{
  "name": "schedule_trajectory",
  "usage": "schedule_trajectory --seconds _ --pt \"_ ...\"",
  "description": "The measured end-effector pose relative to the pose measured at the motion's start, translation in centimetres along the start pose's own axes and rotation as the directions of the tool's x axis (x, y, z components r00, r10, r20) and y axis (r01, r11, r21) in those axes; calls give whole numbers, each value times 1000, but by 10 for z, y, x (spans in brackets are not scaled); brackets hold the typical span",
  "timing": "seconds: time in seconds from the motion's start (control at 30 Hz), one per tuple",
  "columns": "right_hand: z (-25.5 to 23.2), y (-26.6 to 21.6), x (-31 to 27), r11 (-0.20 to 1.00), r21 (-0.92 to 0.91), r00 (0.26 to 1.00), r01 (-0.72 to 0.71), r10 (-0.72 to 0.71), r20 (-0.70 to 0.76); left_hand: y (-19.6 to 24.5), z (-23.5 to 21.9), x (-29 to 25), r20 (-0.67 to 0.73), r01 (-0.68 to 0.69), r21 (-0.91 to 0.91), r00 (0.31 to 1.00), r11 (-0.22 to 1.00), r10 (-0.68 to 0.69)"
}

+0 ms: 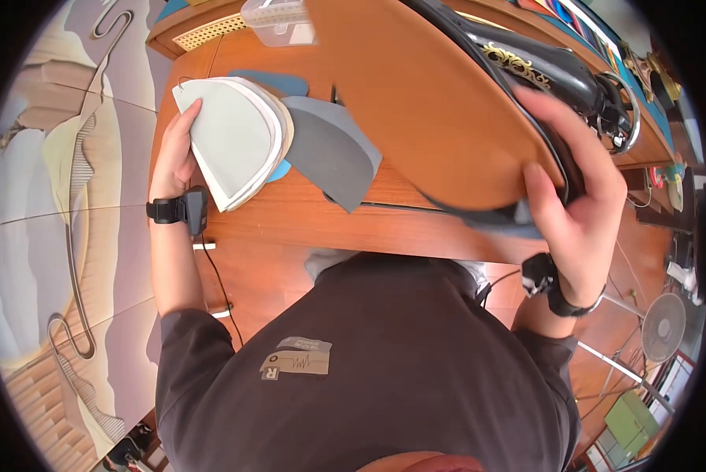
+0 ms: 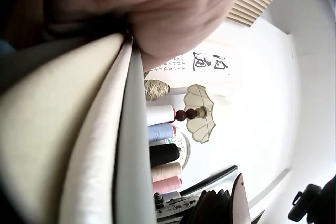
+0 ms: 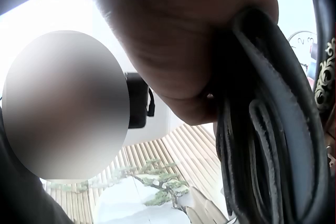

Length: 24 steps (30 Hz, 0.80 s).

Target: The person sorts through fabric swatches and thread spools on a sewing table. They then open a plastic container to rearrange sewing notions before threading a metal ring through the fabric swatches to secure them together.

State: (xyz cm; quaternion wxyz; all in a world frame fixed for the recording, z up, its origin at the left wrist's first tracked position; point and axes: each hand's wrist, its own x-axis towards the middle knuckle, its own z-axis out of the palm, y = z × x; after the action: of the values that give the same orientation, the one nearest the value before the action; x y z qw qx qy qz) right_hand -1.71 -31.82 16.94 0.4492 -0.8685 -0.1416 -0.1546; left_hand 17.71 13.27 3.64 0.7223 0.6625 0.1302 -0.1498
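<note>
My left hand (image 1: 176,157) pinches a fanned stack of pale, wedge-shaped sheets (image 1: 235,134) with one curved edge, near the table's left side. In the left wrist view the sheets (image 2: 97,129) appear edge-on as cream, white and grey layers. My right hand (image 1: 581,204) grips a thick bundle of flexible sheets, with a large brown sheet (image 1: 439,118) on top and dark layers beneath. Folded dark layers (image 3: 268,129) show below that hand in the right wrist view. Grey sheets (image 1: 329,149) lie on the table between the two stacks, and a blue piece (image 1: 278,81) lies behind the pale one.
A black sewing machine (image 1: 541,71) with gold ornament stands at the back right. At the back is a clear plastic box (image 1: 282,22). The wooden table's (image 1: 290,228) front edge is close to my body. Thread spools (image 2: 163,153) and a lamp (image 2: 199,113) stand farther off.
</note>
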Motion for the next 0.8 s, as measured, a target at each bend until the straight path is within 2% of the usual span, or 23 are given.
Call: schedule_trajectory --seconds 0.07,0.1,0.17,0.23,0.33,0.43,0.53,0.57,0.67,0.73,0.77,0.8 --pt "-4 6 -21 994 91 998 -62 61 14 1 5 -5 -21 -42 94 999 995 45" --pt "-4 9 -32 965 206 986 -164 161 34 1 11 -8 -36 -70 140 996 988 76" --pt "-3 23 -51 884 385 964 -265 257 72 1 14 -13 -59 -134 219 987 966 150" --pt "1 30 -64 830 435 934 -348 347 84 -1 12 -16 -69 -207 288 969 935 236" --pt "5 36 -77 823 438 929 -362 358 96 0 11 -26 -182 -133 533 946 835 267" --pt "1 43 -83 824 440 932 -357 347 107 6 17 -44 -180 -92 621 950 778 257" --pt "-2 46 -83 845 441 949 -302 309 57 -1 6 -50 -145 -212 820 822 531 551" --pt "-2 46 -84 854 440 956 -277 292 35 -1 2 -56 -141 -251 794 809 553 570" --pt "-4 45 -87 862 449 957 -235 287 -49 19 41 -105 -123 -389 676 778 626 616" --pt "-6 50 -93 860 463 954 -215 286 -87 19 65 -133 69 -526 445 827 725 558" --pt "-5 51 -95 861 467 961 -200 265 -77 12 79 -141 222 -528 288 848 799 481" --pt "-4 52 -97 862 471 967 -187 245 -66 6 104 -155 342 -417 141 872 898 351"
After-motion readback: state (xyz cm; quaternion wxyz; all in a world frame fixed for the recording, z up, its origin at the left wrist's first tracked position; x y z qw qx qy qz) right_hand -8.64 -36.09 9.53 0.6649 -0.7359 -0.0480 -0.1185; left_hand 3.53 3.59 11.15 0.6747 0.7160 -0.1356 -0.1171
